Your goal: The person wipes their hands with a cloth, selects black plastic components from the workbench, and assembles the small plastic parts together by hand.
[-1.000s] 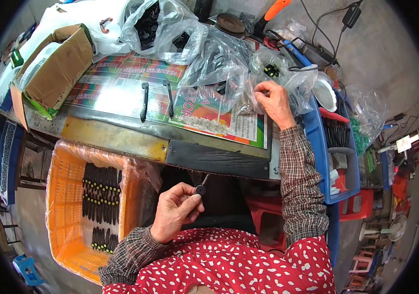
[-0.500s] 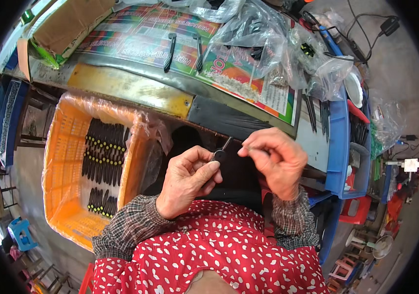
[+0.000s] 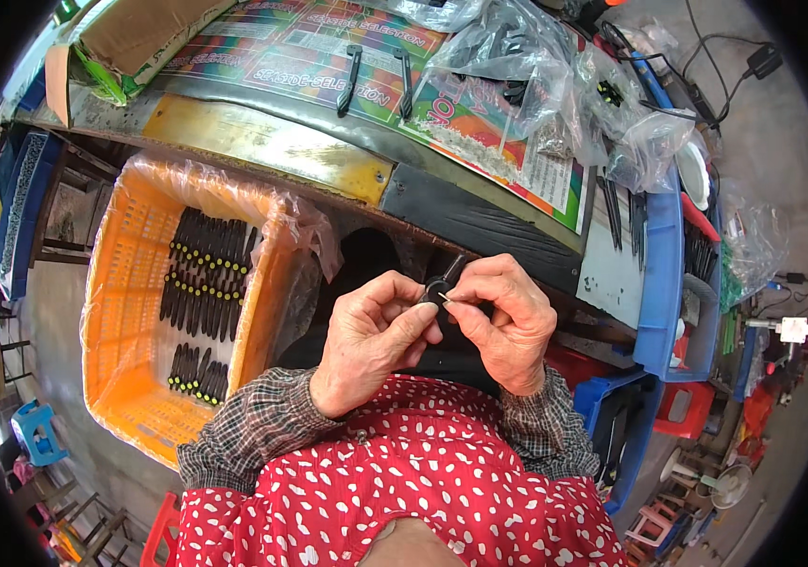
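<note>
My left hand (image 3: 371,331) pinches a small black part with a round, disc-like end (image 3: 435,288) between thumb and fingers, over my lap near the table edge. Against that round end, my right hand (image 3: 506,326) holds a tiny thin pale pin (image 3: 444,296) between thumb and forefinger. A dark shaft of the part runs up behind the right fingertips. The fingers hide the rest of it. To the left, an orange basket (image 3: 111,312) lined with clear plastic holds rows of black slim pieces (image 3: 204,269) with yellow-green dots.
Two black slim tools (image 3: 351,83) lie on printed cardboard (image 3: 300,71). Clear plastic bags (image 3: 508,66) sit farther back. A blue tray (image 3: 659,312) stands at the right with black rods nearby. An open cardboard box (image 3: 139,42) is at the far left, above a metal-edged table front.
My right hand has moved left and in, bringing its fingertips to the round end of the black part. The left hand stays closed on that part.
</note>
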Demonstrator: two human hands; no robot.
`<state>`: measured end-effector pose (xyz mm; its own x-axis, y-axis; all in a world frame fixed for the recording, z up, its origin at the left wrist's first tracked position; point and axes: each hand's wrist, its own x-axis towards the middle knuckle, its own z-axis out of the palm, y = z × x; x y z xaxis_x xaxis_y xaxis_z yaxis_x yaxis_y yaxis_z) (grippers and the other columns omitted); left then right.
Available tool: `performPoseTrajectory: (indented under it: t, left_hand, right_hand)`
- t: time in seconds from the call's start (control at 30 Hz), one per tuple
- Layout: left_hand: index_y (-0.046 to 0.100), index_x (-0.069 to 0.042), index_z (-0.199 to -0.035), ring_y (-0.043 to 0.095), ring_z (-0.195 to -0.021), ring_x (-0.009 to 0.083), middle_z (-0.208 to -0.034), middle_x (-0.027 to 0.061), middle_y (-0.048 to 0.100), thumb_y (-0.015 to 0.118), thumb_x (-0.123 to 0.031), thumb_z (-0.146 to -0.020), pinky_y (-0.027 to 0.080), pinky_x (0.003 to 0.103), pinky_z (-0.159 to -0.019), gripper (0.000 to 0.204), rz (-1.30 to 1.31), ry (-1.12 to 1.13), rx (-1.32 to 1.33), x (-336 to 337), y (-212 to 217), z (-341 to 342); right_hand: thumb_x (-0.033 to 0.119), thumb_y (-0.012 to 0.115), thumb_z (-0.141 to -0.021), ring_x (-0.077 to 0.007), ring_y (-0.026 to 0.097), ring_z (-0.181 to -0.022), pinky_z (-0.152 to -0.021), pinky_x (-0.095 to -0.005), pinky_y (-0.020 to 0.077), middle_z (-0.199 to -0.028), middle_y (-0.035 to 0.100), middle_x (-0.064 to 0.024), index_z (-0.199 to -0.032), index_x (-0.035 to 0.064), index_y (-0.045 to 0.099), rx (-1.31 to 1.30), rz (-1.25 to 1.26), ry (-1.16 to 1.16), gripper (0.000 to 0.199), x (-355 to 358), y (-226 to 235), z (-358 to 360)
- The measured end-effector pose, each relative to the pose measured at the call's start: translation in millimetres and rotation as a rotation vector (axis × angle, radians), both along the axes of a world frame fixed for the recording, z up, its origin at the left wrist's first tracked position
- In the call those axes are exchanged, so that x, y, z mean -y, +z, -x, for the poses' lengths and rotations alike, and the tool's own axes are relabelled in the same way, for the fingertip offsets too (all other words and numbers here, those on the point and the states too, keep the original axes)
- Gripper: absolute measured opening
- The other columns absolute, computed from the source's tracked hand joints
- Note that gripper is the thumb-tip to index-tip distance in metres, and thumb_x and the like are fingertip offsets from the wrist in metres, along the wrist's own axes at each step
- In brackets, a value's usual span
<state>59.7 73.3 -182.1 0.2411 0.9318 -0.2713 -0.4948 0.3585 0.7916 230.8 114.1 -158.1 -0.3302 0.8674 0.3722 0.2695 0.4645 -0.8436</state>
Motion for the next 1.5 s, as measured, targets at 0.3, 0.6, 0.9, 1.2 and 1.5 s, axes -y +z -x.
performPoseTrajectory:
  t: [0.3,0.6,0.9,1.2,1.5]
  left_hand:
    - [0.058,0.0,-0.101,0.054,-0.058,0.0032,-0.079,0.0046,0.067,0.06,-0.006,-0.094,0.042,0.016,-0.049,0.009,-0.09,0.102,-0.15,4.7,-0.9,-5.5]
    - [0.06,0.001,-0.101,0.054,-0.06,0.0031,-0.079,0.0039,0.067,0.06,-0.003,-0.094,0.044,0.017,-0.051,0.008,-0.162,0.179,-0.215,6.9,-9.5,-7.9]
    - [0.059,0.001,-0.098,0.052,-0.059,0.0016,-0.075,0.0017,0.064,0.059,-0.004,-0.094,0.042,0.016,-0.05,0.006,-0.074,0.128,-0.11,6.2,-4.2,-7.3]
    - [0.057,0.001,-0.097,0.052,-0.056,0.002,-0.074,0.0027,0.064,0.058,-0.003,-0.095,0.041,0.016,-0.048,0.005,-0.061,0.111,-0.091,7.3,-8.9,-9.9]
    - [0.056,0.0,-0.098,0.053,-0.056,0.0045,-0.077,0.0053,0.065,0.057,-0.004,-0.095,0.042,0.017,-0.049,0.005,-0.054,0.083,-0.075,7.6,-10.0,-8.3]
  right_hand:
    - [-0.005,0.072,-0.075,-0.0184,0.064,-0.074,-0.061,-0.0279,0.0521,-0.089,0.062,-0.0095,-0.09,0.0016,0.066,0.081,-0.174,-0.031,0.017,3.2,-3.9,2.8]
    - [-0.004,0.072,-0.076,-0.0191,0.064,-0.076,-0.064,-0.0272,0.0529,-0.089,0.062,-0.0096,-0.092,0.0015,0.064,0.073,-0.187,-0.043,0.018,3.8,-11.8,6.2]
    - [0.001,0.071,-0.084,-0.0086,0.061,-0.082,-0.071,-0.0226,0.0537,-0.095,0.057,-0.0033,-0.108,-0.0022,0.055,-0.419,0.508,-0.051,0.029,8.3,-9.2,12.3]
    - [0.003,0.067,-0.087,-0.0071,0.059,-0.076,-0.067,-0.0207,0.0497,-0.092,0.059,-0.0023,-0.095,-0.0059,0.064,-0.262,0.483,0.019,0.012,5.6,-19.9,9.6]
    - [0.002,0.068,-0.086,-0.0059,0.058,-0.08,-0.066,-0.0207,0.0497,-0.092,0.058,-0.002,-0.093,-0.0053,0.063,-0.26,0.519,0.011,0.011,4.6,-20.0,7.7]
